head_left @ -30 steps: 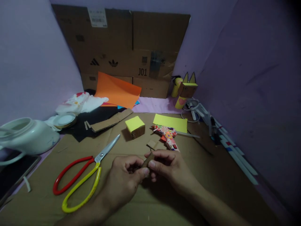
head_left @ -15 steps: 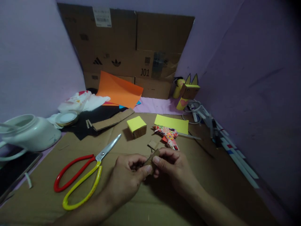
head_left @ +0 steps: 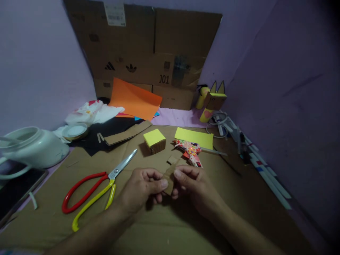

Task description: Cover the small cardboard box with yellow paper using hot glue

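Observation:
A small piece of cardboard (head_left: 169, 185) is pinched between my two hands, low in the middle of the head view. My left hand (head_left: 145, 187) grips its left side with thumb and fingers. On the right edge, my right hand (head_left: 190, 182) holds it the same way. Just beyond lies another small cardboard scrap (head_left: 172, 159), partly hidden. A floral-patterned glue gun (head_left: 190, 150) rests past my right hand. Left of my left hand lie scissors (head_left: 117, 171) with one red and one yellow handle. Farther back stands a cardboard cube (head_left: 154, 141) with a yellow top.
A cardboard strip (head_left: 127, 134) and an orange sheet (head_left: 134, 101) lie behind. Yellow paper (head_left: 195, 137) is beside the glue gun. At left are a white pot (head_left: 39, 150) and a dark flat device (head_left: 20, 191). A cardboard-headed figure (head_left: 215, 101) stands back right, near glue sticks (head_left: 273, 184).
The cardboard piece has been turned so that more of its flat face shows. My left forearm has shifted and now covers more of the yellow scissor handle. The view has moved slightly.

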